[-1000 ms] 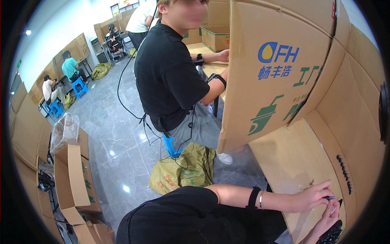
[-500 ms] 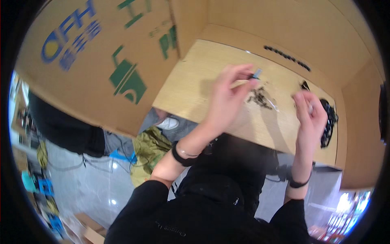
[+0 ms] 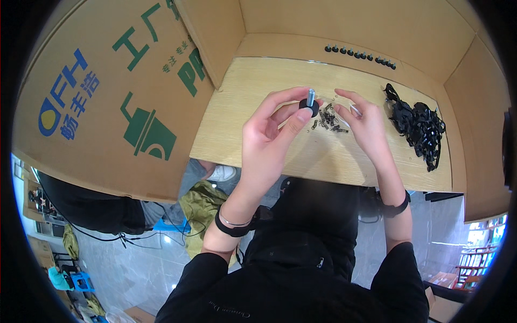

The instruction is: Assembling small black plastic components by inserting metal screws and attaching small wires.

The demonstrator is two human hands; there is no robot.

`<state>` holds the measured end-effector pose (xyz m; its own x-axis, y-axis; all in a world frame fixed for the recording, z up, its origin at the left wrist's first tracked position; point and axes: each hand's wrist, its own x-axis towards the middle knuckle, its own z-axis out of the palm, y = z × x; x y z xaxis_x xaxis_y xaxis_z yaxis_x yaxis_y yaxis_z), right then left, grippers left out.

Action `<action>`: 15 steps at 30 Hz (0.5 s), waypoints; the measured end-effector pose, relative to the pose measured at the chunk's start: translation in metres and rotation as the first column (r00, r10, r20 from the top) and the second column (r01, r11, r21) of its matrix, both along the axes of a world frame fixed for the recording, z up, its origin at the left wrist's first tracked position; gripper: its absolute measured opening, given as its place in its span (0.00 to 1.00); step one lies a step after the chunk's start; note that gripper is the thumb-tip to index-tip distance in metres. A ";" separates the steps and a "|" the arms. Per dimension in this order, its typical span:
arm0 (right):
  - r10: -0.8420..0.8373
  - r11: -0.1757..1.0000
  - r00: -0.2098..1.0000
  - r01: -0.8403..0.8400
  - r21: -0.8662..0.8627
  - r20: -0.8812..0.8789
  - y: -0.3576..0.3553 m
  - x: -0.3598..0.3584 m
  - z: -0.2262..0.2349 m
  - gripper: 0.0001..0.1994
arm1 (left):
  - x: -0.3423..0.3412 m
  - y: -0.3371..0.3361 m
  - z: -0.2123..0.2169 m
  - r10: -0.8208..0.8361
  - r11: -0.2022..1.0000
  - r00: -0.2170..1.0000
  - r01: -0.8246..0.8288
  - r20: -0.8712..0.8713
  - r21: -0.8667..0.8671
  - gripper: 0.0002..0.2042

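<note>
Left hand (image 3: 269, 137) pinches a small black round knob with a silver threaded stud (image 3: 309, 105) — thumb and forefinger closed on the black disc, stud pointing up, held just above the pale wooden tabletop (image 3: 242, 134). Right hand (image 3: 366, 126) hovers beside it, fingers half-curled with something small and pale at the fingertips; too small to tell what, and whether it's truly gripped I can't say.

Doing this step well, imo: keep the knob steady by the disc rim, stud upright and clear of the thumb, so whatever the right hand brings can go straight onto the thread w/o cross-threading. Bring the small part in square to the stud axis, light pressure, both hands low over the table so a dropped bit lands near the little heap of dark metal springs or clips (image 3: 328, 118) just beyond the knob.

Other stock: a tangled pile of black plastic parts (image 3: 417, 124) at the right of the table, well apart from the hands — plus a row of small black knobs (image 3: 360, 54) lined along the back edge.

Packaging & signs: tall brown cardboard walls (image 3: 344, 21) box in the bench on three sides. The left cardboard panel (image 3: 107, 102) carries blue lettering w/ a yellow-orange disc at upper left, and green characters with a green cup-like pictogram below.
</note>
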<state>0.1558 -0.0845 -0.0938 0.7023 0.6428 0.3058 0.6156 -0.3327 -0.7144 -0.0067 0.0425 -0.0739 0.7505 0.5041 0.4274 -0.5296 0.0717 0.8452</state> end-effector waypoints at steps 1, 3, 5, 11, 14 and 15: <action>-0.001 1.000 1.000 0.001 -0.003 0.000 -0.002 -0.011 0.013 0.15 | -0.001 -0.002 0.001 0.041 0.999 0.999 -0.041 -0.013 0.015 0.15; 0.030 0.995 0.994 -0.019 0.099 -0.101 -0.009 -0.031 0.037 0.12 | -0.003 -0.006 0.000 0.078 0.997 0.997 -0.078 -0.029 0.026 0.15; 0.102 0.975 0.976 -0.060 0.213 -0.195 -0.025 -0.048 0.055 0.09 | -0.004 -0.010 -0.001 0.100 0.992 0.995 -0.100 -0.005 0.071 0.18; 0.197 0.941 0.977 -0.164 0.296 -0.085 -0.045 -0.087 0.076 0.03 | -0.017 -0.031 0.018 0.003 0.994 0.998 -0.010 0.063 0.111 0.24; 0.143 0.976 0.989 -0.147 0.162 0.039 -0.050 -0.099 0.092 0.04 | -0.022 -0.030 0.021 -0.040 0.990 0.996 0.029 0.084 0.135 0.23; 0.097 0.990 0.993 -0.103 0.100 0.068 -0.052 -0.101 0.095 0.06 | -0.023 -0.029 0.022 -0.090 0.985 0.990 0.072 0.105 0.159 0.23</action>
<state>0.0544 -0.1362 0.0011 0.6133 0.6714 0.4160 0.6871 -0.1937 -0.7003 -0.0302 0.0133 -0.0522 0.7294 0.3650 0.5786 -0.6190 -0.0082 0.7854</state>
